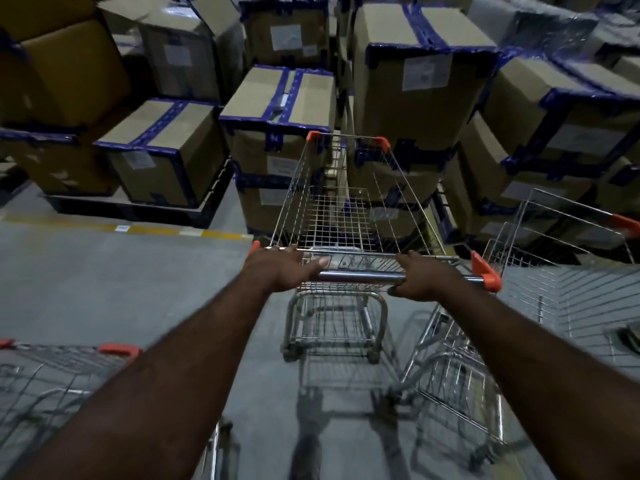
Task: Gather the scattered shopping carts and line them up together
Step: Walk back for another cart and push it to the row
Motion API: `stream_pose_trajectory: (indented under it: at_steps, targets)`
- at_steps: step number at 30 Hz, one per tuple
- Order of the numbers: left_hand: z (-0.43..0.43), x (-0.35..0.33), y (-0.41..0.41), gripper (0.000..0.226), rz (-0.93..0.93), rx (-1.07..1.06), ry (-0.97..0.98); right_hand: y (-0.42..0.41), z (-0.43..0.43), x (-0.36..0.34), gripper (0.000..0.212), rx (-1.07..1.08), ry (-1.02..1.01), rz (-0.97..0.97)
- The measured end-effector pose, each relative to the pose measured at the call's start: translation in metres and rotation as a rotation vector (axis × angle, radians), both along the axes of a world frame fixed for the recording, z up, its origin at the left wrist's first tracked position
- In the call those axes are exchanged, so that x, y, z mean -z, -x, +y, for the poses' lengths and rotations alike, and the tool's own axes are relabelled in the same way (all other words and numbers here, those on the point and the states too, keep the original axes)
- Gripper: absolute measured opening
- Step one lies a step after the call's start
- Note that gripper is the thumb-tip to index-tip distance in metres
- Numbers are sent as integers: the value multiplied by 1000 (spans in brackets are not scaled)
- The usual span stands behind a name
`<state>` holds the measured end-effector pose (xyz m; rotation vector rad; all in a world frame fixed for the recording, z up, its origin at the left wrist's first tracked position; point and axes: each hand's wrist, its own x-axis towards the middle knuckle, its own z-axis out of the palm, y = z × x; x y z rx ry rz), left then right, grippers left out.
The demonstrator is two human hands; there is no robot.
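Middle cart [332, 216]: upright on its wheels, straight ahead of the person, nose pointing at the box stacks. Wire basket w/ orange caps [313, 135] on the far corners.
Handle bar [360, 276]: metal tube across the near end of that cart, w/ an orange end piece on the right.
Left hand [280, 268]: wrapped round the bar's left end, fingers curled over the top, thumb lying along the bar toward the centre. It's got hold of the bar.
Right hand [420, 277]: closed round the bar near its right end, just inside the orange end piece, back of the hand up.
Arms: both stretched fwd, forearms bare.
Right cart [540, 268]: just beside the middle cart on its right, set at an angle to it. Its wire frame sits close to the orange end piece; can't tell if the two touch. Blurry.
Left cart [62, 358]: bottom-left corner, well apart from the middle cart, partly hidden behind the left forearm. One orange corner shows.
Boxes [415, 81]: brown cardboard w/ blue tape and white labels, stacked high across the back, right in front of the middle cart's nose.
Pallet [138, 209]: dark, under the left-hand stack.
Floor [104, 289]: grey concrete; a yellow line [86, 226] runs along in front of the pallet.
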<state>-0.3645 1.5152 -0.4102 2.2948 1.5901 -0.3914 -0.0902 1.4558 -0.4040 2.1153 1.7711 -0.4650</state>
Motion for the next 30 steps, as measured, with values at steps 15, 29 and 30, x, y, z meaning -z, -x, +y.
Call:
stream_pose_trajectory:
  at_steps: [15, 29, 30]
  targets:
    - [-159, 14, 44, 96, 51, -65, -90, 44, -146, -3, 69, -153, -93, -26]
    - [-268, 17, 67, 100, 2, -55, -151, 64, -258, -1, 85, -165, -127, 1]
    - [-275, 17, 69, 99, -23, -36, -159, 65, -266, 0, 85, -152, -135, 1]
